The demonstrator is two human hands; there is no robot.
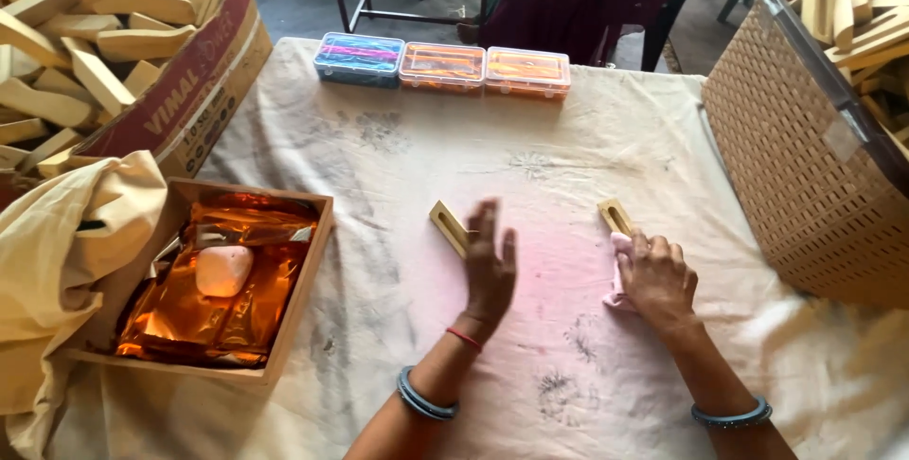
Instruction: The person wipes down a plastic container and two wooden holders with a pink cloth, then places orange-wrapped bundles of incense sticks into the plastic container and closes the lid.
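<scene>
Head view: your left hand point(490, 266) hovers open and empty beside the near wooden block point(449, 227), while your right hand point(656, 279) presses a pink cloth point(619, 273) touching the right block point(614, 217). Those blocks look light, stiff and smooth, so pinch them across the long sides.

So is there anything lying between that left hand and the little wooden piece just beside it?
Nothing visible. The left hand is raised and blurred right next to the slotted wooden piece, with only bare cloth around them. The right hand presses a pink rag against another wooden piece.
</scene>
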